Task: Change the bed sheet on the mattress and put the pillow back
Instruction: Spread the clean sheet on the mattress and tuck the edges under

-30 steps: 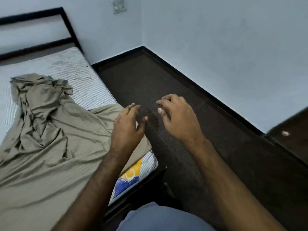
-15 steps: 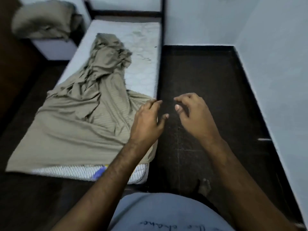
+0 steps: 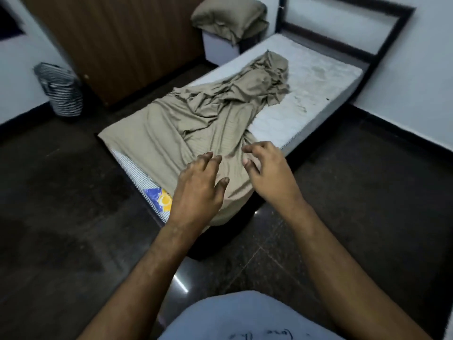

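**Two empty hands over the near corner of a half-spread sheet**

Both of my hands hang above the foot end of the bed, holding nothing. My left hand (image 3: pixel 196 190) has its fingers loosely spread and gently curled over the near corner; my right hand (image 3: pixel 268 173) sits just beside it, fingers bent in a loose claw, thumb apart. Whether either fingertip touches cloth I cannot tell.

The olive bed sheet (image 3: pixel 196 123) lies on the mattress (image 3: pixel 316 82), its long axis running away from me toward the dark headboard (image 3: pixel 382 28). The near half is roughly flat and drapes over the foot corner under my left hand. The far half is bunched in a ridge near the middle, leaving the right side and head end of the mattress bare.

So the slack lies ahead and to the right of my hands, and the right hand is nearer that bare strip. I judge the next move is a pull toward that edge.

The pillow (image 3: pixel 229 17) waits on a white stand (image 3: pixel 218 49) beyond the bed's left side, well apart.
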`<state>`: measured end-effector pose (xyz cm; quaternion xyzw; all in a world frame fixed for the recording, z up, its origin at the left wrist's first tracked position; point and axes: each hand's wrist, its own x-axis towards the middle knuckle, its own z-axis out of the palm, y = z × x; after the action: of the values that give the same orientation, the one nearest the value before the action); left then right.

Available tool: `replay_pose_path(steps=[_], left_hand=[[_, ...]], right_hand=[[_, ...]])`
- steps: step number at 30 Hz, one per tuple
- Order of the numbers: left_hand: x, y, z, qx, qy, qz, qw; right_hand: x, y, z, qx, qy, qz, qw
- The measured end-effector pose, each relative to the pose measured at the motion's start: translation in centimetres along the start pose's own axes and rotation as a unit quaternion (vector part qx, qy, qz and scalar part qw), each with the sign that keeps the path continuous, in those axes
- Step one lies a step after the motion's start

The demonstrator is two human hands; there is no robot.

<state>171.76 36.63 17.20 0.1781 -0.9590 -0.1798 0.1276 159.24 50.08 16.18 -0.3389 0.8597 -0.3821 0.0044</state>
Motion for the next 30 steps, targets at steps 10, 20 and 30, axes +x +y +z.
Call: replay_pose_path(steps=[10, 20, 30], left_hand=[[-10.2, 2.9, 2.8, -0.055, 0.074, -0.121, 0.988], [-9.1, 4.4, 11.0, -0.029, 0.052, -0.238, 0.97], [-5.3, -0.8, 30.0, -0.024, 0.026, -0.376, 0.926]], right_hand=[[-6.0, 1.1, 1.1, -0.015, -0.111, -0.102, 0.988], [-3.9, 8.7, 4.0, -0.042, -0.249, -0.12, 0.96], [0.5, 25.9, 18.6, -0.036, -0.373, -0.062, 0.925]])
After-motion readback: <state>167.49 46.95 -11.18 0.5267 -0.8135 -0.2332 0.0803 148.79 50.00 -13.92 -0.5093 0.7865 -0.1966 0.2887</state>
